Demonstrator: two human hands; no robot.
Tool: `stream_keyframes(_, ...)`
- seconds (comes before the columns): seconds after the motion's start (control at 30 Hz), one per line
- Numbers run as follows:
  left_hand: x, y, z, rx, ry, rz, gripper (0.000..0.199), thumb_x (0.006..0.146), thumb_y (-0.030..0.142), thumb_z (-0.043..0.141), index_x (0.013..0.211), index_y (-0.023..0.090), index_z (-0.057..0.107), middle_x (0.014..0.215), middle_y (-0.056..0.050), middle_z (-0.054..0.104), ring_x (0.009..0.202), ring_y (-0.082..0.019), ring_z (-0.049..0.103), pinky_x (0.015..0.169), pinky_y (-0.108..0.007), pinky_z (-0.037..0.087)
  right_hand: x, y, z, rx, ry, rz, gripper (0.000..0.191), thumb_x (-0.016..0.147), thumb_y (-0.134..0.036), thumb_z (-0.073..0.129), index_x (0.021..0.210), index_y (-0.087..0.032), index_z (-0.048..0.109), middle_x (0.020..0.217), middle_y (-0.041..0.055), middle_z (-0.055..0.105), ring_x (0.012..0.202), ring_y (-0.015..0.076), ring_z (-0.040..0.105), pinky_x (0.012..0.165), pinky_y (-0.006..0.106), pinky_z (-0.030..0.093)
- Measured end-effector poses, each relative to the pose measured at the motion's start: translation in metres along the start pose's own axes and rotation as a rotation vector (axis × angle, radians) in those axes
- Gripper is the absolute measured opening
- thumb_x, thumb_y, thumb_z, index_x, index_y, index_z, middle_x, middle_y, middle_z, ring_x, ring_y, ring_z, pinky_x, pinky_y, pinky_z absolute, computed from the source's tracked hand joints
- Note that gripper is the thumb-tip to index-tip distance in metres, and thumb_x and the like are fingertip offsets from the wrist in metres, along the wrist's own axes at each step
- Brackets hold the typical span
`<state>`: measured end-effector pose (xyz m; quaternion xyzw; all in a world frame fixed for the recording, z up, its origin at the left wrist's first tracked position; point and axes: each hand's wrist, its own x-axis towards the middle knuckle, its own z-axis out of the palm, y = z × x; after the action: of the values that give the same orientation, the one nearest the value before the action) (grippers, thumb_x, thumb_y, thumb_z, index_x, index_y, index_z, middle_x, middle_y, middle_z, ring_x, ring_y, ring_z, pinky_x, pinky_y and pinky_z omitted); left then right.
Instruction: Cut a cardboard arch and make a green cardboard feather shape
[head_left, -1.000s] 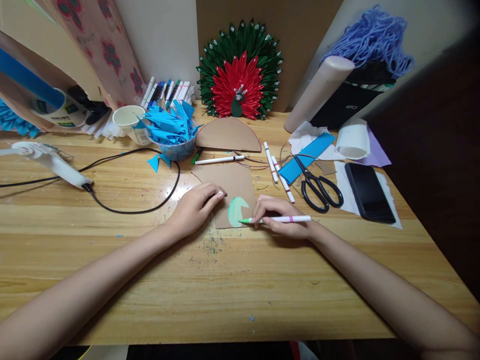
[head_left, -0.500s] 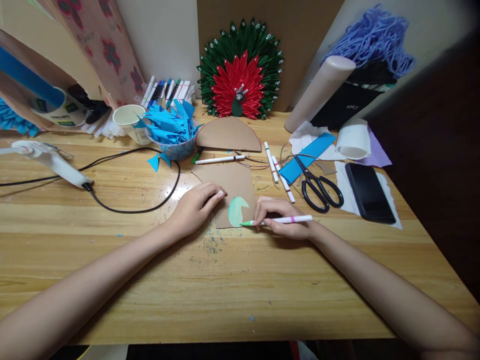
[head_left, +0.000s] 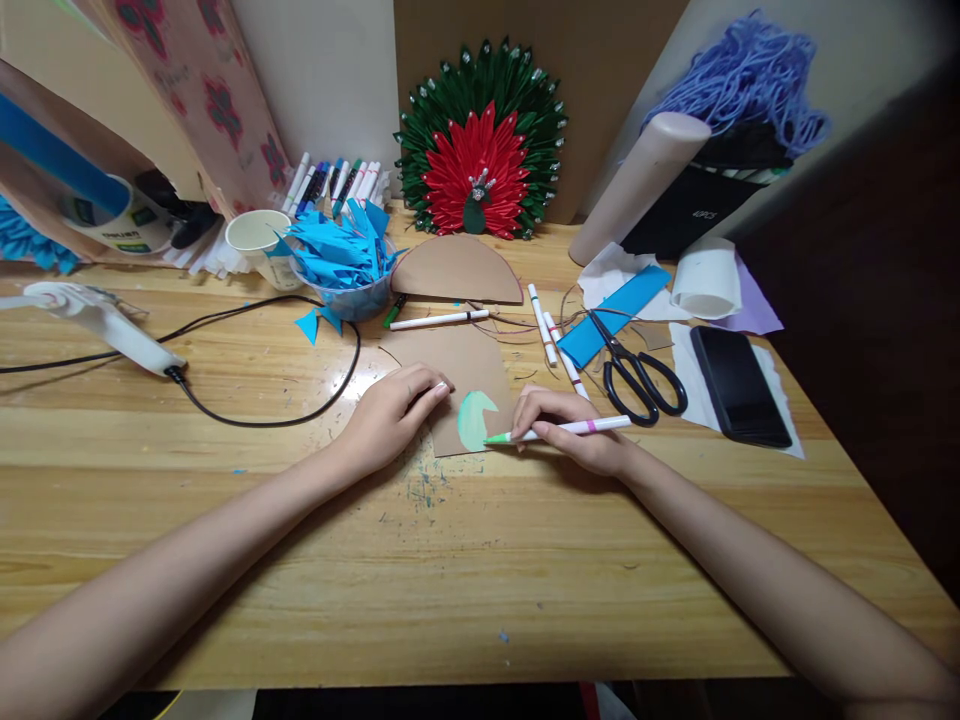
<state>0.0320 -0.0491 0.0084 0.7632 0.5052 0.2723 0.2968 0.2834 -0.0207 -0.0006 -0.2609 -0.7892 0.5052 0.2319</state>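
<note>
In my right hand [head_left: 559, 428] is a white marker [head_left: 585, 427] with a pink band, its green tip at the lower right edge of a pale green painted shape [head_left: 474, 422]. This rounded shape, notched at its upper right, lies on a brown piece of cardboard [head_left: 471, 352]. My left hand [head_left: 397, 415] presses on the cardboard's left side with curled fingers, which hide part of that edge. Black-handled scissors [head_left: 637, 375] lie just beyond my right hand, near two capped markers [head_left: 541, 325].
Behind the cardboard are a brown half-circle [head_left: 457, 270], a bowl of blue paper pieces [head_left: 345, 285] and a paper cup [head_left: 259, 240]. A red and green peacock decoration [head_left: 480, 150] stands at the back. A phone [head_left: 741, 385] lies right; a black cord [head_left: 285, 424] loops left.
The marker tip has shifted slightly up and right along the green shape's edge. The cardboard has turned a little, while my left hand stays in place.
</note>
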Motion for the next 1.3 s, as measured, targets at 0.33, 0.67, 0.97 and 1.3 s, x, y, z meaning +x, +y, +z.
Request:
stream_keyframes(0.33,0.0,0.0,0.0,0.003,0.002,0.003,0.027,0.092,0.031,0.036,0.092,0.019,0.06,0.094,-0.004,0.064,0.089,-0.017,0.056,0.081,-0.032,0.043,0.001,-0.006,0.007,0.111,0.082,0.07,0.03,0.091,-0.035,0.04,0.092,-0.018,0.064,0.086,0.0066,0.065,0.082,0.0178,0.059,0.075,0.034,0.044)
stream_keyframes(0.67,-0.001,0.0,0.0,-0.008,0.001,-0.003,0.027,0.092,0.032,0.037,0.092,0.019,0.06,0.094,-0.004,0.064,0.088,-0.016,0.057,0.08,-0.032,0.043,0.001,-0.016,0.029,0.002,0.251,0.298,0.017,0.076,-0.022,0.057,0.069,-0.02,0.041,0.064,-0.0024,0.052,0.053,0.0099,0.045,0.048,0.022,0.033)
stream_keyframes(0.97,0.0,-0.001,0.0,-0.008,0.005,-0.003,0.028,0.092,0.033,0.036,0.092,0.019,0.061,0.094,-0.004,0.064,0.087,-0.017,0.057,0.08,-0.032,0.043,-0.002,-0.014,0.027,-0.142,0.116,0.268,0.012,0.075,-0.019,0.056,0.068,-0.019,0.045,0.064,-0.0028,0.05,0.056,0.0098,0.043,0.05,0.021,0.033)
stream_keyframes(1.3,0.0,0.0,0.0,-0.006,0.005,0.001,0.028,0.092,0.033,0.036,0.093,0.019,0.06,0.094,-0.004,0.064,0.088,-0.017,0.057,0.081,-0.032,0.043,-0.002,-0.018,0.026,-0.157,0.1,0.23,0.01,0.073,-0.016,0.054,0.068,-0.019,0.046,0.064,-0.0034,0.05,0.056,0.0091,0.043,0.051,0.02,0.033)
